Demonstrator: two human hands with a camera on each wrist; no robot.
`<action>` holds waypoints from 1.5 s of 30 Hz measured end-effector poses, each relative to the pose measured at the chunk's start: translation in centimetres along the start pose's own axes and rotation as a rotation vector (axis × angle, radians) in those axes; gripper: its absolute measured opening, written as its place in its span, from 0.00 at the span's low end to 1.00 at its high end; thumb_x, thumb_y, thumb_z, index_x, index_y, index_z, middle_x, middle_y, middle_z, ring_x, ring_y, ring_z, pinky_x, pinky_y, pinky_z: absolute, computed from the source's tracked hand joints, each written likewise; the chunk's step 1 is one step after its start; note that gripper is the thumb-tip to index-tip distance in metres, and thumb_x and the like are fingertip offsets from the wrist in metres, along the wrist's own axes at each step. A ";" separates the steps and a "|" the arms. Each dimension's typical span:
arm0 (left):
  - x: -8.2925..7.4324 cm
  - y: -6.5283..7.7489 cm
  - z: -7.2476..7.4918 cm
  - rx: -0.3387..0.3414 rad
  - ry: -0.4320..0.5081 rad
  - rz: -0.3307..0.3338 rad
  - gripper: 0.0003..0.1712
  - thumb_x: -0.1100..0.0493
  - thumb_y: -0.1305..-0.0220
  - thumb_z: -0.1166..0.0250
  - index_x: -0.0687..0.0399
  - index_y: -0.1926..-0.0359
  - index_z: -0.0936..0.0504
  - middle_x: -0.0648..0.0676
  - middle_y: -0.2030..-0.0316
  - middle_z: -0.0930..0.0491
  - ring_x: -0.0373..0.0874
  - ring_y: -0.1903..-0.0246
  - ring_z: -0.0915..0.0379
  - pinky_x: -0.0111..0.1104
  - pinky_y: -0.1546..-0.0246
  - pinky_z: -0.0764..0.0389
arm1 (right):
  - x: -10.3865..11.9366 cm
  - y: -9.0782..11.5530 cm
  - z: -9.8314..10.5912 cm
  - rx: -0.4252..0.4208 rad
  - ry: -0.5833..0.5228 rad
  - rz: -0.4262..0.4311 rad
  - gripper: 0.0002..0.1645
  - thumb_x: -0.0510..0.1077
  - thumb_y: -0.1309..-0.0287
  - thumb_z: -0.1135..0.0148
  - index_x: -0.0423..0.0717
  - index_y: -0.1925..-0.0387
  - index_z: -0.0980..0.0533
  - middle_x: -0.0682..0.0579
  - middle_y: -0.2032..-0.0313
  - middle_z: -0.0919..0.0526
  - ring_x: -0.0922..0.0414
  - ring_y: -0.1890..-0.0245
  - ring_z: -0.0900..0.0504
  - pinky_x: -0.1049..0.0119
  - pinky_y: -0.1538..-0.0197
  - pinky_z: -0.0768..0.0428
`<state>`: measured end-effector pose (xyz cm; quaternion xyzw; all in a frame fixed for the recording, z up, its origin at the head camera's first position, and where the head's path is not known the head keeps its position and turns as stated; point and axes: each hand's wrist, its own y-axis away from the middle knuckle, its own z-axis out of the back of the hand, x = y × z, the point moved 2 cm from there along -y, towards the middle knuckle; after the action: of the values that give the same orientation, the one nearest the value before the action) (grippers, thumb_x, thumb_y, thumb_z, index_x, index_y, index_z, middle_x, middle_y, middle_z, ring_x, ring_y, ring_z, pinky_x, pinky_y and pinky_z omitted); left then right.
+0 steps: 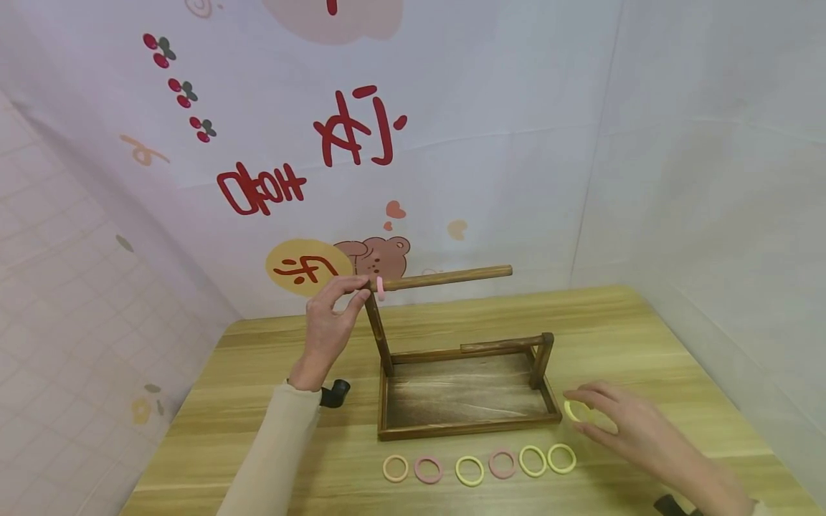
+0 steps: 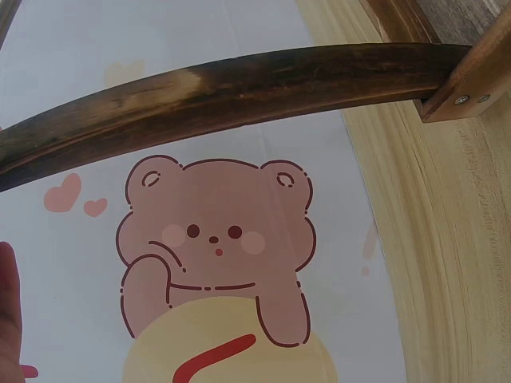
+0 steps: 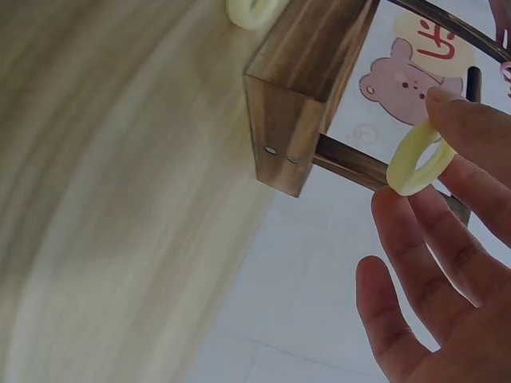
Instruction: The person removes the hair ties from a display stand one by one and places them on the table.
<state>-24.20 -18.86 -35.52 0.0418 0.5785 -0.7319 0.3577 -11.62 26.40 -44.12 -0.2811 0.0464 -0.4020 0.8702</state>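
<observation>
A dark wooden stand (image 1: 469, 431) has a tray base and an upper bar (image 1: 452, 277) reaching out from a tall left post (image 1: 379, 333). One pink ring (image 1: 381, 289) hangs on that bar close to the post. My left hand (image 1: 328, 326) grips the stand where bar and post meet, thumb and fingers on either side. In the left wrist view only a fingertip (image 2: 8, 311) shows beside the bar (image 2: 239, 86). Off the tray's right end, my right hand (image 1: 635, 430) pinches a yellow ring (image 3: 409, 163) between thumb and fingers, raised off the table.
In front of the stand, a row of rings lies flat: an orange ring (image 1: 396, 481), pink rings and several yellow rings, the rightmost yellow ring (image 1: 562, 471) near my right hand. A shorter bar (image 1: 503, 345) juts left from the stand's low right post. Behind the table (image 1: 594, 315) hangs printed cloth.
</observation>
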 end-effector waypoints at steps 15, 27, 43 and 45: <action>-4.0 -0.9 0.6 0.000 0.004 0.018 0.12 0.77 0.41 0.29 0.73 0.55 0.14 0.68 0.55 0.14 0.63 0.56 0.16 0.20 0.47 0.23 | -0.7 2.1 -1.4 0.006 0.006 0.066 0.33 0.45 0.61 0.16 0.52 0.48 0.15 0.61 0.54 0.16 0.58 0.59 0.15 0.73 0.55 0.18; 0.0 0.0 -0.1 0.006 -0.006 0.029 0.13 0.72 0.40 0.27 0.65 0.52 0.12 0.61 0.52 0.13 0.56 0.54 0.15 0.23 0.47 0.22 | -1.3 3.2 -2.1 0.033 0.012 0.084 0.34 0.43 0.68 0.17 0.50 0.51 0.15 0.58 0.57 0.16 0.59 0.62 0.15 0.64 0.61 0.14; 0.0 0.0 0.1 0.018 -0.007 0.025 0.13 0.68 0.38 0.27 0.61 0.52 0.11 0.57 0.51 0.12 0.53 0.52 0.15 0.22 0.46 0.23 | -1.6 4.6 -2.7 0.158 -0.102 0.068 0.32 0.40 0.62 0.16 0.46 0.49 0.16 0.57 0.56 0.17 0.61 0.60 0.16 0.62 0.61 0.13; 0.0 0.0 0.1 0.012 -0.012 0.026 0.13 0.70 0.39 0.27 0.62 0.52 0.11 0.59 0.52 0.13 0.54 0.53 0.15 0.21 0.46 0.23 | -1.6 4.7 -2.9 0.160 -0.109 0.067 0.33 0.40 0.63 0.16 0.46 0.49 0.16 0.58 0.56 0.17 0.62 0.60 0.17 0.62 0.61 0.13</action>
<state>-24.14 -18.90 -35.50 0.0470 0.5713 -0.7309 0.3703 -10.36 28.72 -49.23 -0.2307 -0.0240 -0.3592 0.9040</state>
